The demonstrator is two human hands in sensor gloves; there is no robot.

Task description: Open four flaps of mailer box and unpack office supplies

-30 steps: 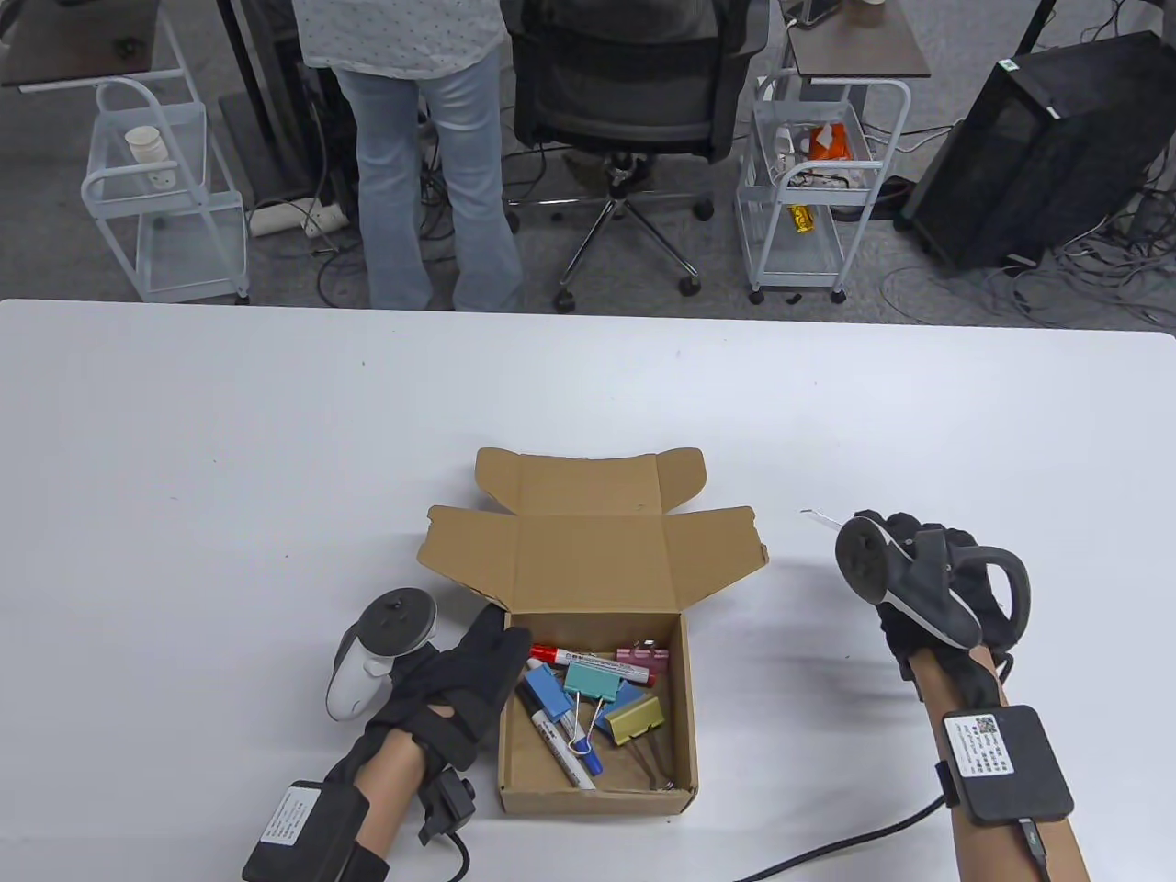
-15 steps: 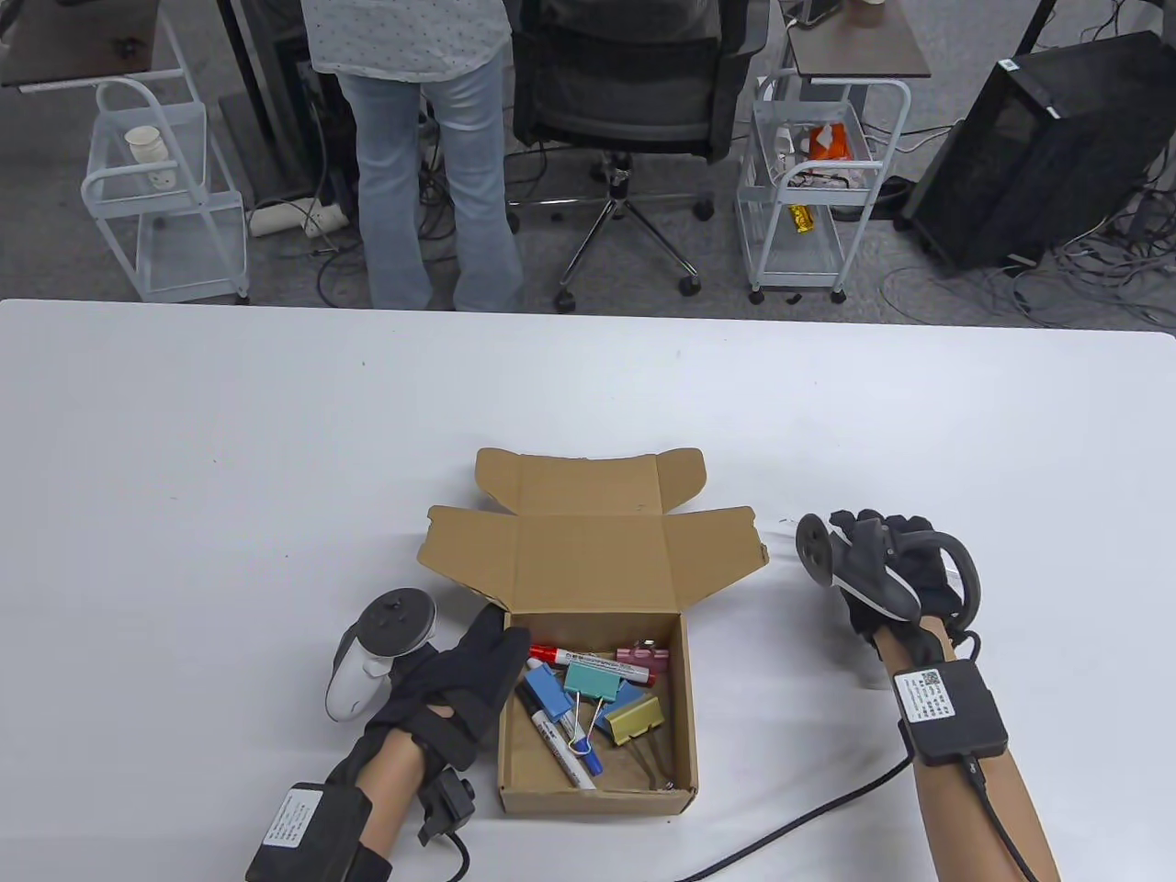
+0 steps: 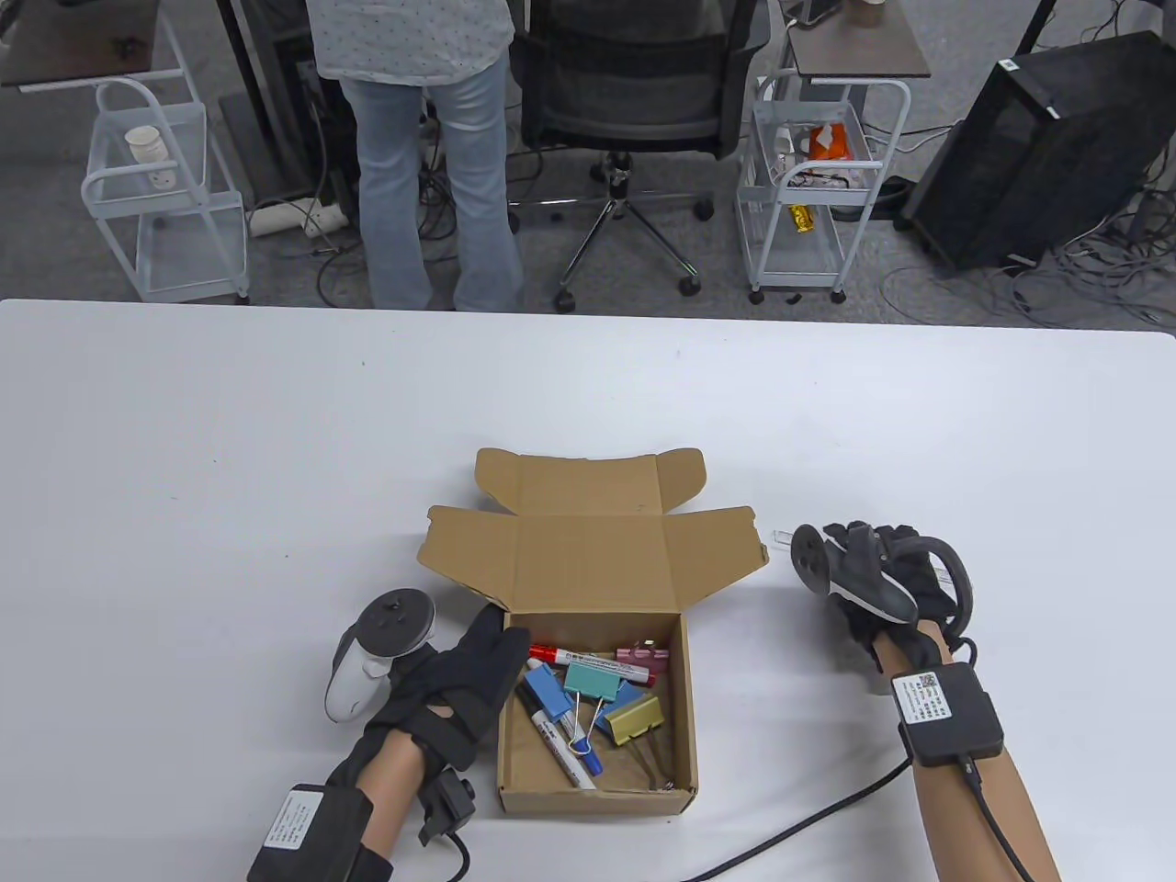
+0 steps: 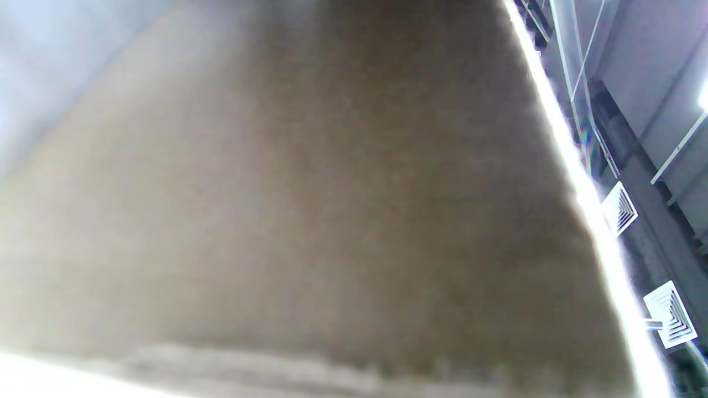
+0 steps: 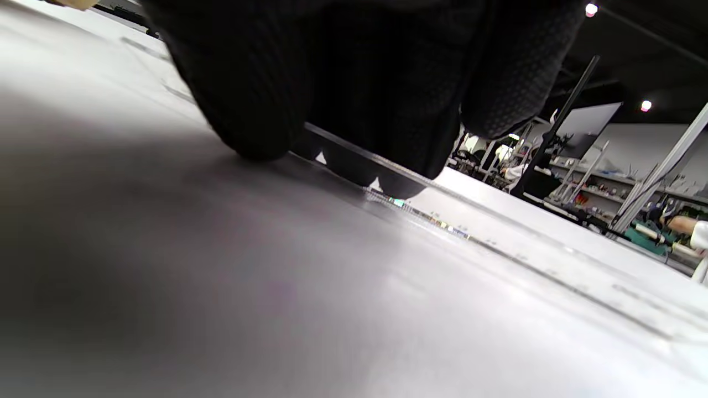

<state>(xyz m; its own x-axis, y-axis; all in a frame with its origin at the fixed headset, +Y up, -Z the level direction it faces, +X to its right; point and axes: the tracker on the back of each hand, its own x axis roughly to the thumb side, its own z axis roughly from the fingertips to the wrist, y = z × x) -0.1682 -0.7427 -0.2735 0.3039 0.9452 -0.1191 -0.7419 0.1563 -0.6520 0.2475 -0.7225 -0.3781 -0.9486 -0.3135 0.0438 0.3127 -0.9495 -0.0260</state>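
Observation:
The brown mailer box (image 3: pixel 597 799) stands near the table's front with its lid and side flaps (image 3: pixel 588 514) folded back flat. Inside lie a red marker (image 3: pixel 588 663), a white marker with a blue cap (image 3: pixel 560 749) and teal (image 3: pixel 593 682), blue (image 3: pixel 548 691), yellow (image 3: pixel 637 721) and pink (image 3: pixel 643 655) binder clips. My left hand (image 3: pixel 491 648) rests with straight fingers against the box's left wall; the left wrist view shows only blurred cardboard (image 4: pixel 310 193). Right of the box, my right hand (image 3: pixel 850 542) pinches a clear ruler (image 3: pixel 783 537) low on the table; its fingers (image 5: pixel 249 99) sit on the ruler (image 5: pixel 442 221).
The white table (image 3: pixel 276 441) stretches wide behind and to both sides of the box. Beyond its far edge stand a person (image 3: pixel 423 138), an office chair (image 3: pixel 634 110), two wire carts (image 3: pixel 808 184) and a black case (image 3: pixel 1047 147).
My right hand has carried the clear ruler left and down toward the table beside the box's right flap. The left hand and the box have stayed still.

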